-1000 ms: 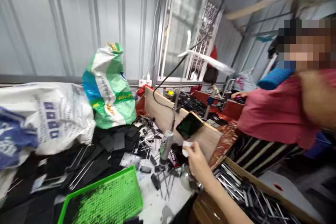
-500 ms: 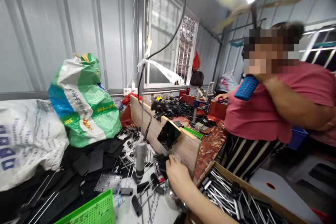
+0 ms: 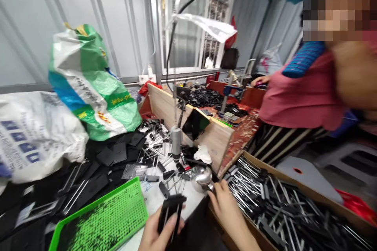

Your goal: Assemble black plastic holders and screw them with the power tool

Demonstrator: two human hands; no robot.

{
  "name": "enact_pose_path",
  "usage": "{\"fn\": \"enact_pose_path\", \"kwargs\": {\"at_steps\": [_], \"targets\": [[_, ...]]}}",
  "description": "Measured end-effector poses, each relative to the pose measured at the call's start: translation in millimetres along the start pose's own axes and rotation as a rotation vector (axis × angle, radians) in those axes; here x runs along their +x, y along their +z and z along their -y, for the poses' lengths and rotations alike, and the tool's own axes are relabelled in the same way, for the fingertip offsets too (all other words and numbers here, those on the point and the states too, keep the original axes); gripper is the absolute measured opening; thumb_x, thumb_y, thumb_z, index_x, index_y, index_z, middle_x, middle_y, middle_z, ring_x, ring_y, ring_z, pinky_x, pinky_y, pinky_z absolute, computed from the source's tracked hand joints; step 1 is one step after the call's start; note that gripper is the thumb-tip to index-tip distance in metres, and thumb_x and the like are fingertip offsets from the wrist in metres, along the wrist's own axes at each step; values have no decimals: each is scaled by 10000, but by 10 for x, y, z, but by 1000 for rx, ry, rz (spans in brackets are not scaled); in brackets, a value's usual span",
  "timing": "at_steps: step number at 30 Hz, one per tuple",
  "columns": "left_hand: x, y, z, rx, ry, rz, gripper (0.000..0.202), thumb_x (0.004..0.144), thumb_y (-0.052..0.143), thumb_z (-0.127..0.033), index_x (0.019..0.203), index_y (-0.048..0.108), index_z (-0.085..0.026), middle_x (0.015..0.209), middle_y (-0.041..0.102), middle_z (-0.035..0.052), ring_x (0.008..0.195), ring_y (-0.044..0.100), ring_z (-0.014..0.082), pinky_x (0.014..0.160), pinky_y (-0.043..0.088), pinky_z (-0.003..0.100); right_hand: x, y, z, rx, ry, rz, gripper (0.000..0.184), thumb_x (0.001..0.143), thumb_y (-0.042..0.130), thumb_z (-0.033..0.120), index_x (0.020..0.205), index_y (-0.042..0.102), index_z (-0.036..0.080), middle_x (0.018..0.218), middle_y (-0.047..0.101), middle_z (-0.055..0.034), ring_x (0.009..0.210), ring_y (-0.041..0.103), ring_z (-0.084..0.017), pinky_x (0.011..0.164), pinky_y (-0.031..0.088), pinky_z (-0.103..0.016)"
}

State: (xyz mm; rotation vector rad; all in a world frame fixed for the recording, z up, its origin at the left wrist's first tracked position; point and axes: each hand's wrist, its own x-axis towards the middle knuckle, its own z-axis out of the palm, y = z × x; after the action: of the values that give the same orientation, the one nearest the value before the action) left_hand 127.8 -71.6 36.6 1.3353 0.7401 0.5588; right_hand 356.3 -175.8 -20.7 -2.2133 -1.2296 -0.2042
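Note:
My left hand (image 3: 156, 229) is closed around a black plastic piece with metal rods (image 3: 172, 210), low over the front of the white worktop. To the right, my right hand (image 3: 226, 204) has its fingers at the handle of a shiny, rounded metal cup (image 3: 202, 175), gripping it. Behind the cup lie a crumpled white tissue (image 3: 202, 154) and a black and red tube (image 3: 185, 161). An upright grey electric screwdriver (image 3: 176, 143) hangs by a coiled spring just left of the tube. Loose black parts with rods surround it.
A green basket (image 3: 141, 192) with small black bits stands at left front. A cardboard box (image 3: 250, 157) of rodded parts sits at right. A wooden board (image 3: 219, 141) carries a dark screen (image 3: 196, 124). A co-worker (image 3: 306, 98) stands beyond with a blue bottle (image 3: 304, 59).
The view has tilted down. My right hand has moved from beside the board and tube back to the metal cup's handle. My left hand has come into view, holding a black rodded piece.

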Motion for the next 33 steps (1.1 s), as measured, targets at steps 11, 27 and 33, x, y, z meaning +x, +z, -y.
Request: {"fn": "enact_pose_path", "kwargs": {"at_steps": [11, 27, 33], "targets": [[1213, 588, -270, 165, 178, 584, 453, 792, 629, -526, 997, 611, -122, 729, 646, 55, 625, 615, 172, 590, 500, 291, -103, 135, 139, 658, 204, 113, 384, 965, 356, 491, 926, 568, 173, 722, 574, -14, 532, 558, -139, 500, 448, -237], [826, 475, -568, 213, -74, 446, 430, 697, 735, -506, 835, 652, -108, 679, 708, 67, 536, 611, 141, 513, 463, 220, -302, -131, 293, 737, 142, 108, 354, 943, 441, 457, 953, 687, 201, 913, 661, -71, 757, 619, -199, 587, 491, -247], [727, 536, -613, 173, -186, 335, 464, 631, 789, -521, 838, 665, -125, 647, 712, 75, 562, 654, 184, 532, 499, 238, -387, -36, 318, 753, 240, 97, 271, 876, 518, 377, 891, 704, 180, 839, 680, -50, 675, 605, -170, 559, 468, -230]]}}
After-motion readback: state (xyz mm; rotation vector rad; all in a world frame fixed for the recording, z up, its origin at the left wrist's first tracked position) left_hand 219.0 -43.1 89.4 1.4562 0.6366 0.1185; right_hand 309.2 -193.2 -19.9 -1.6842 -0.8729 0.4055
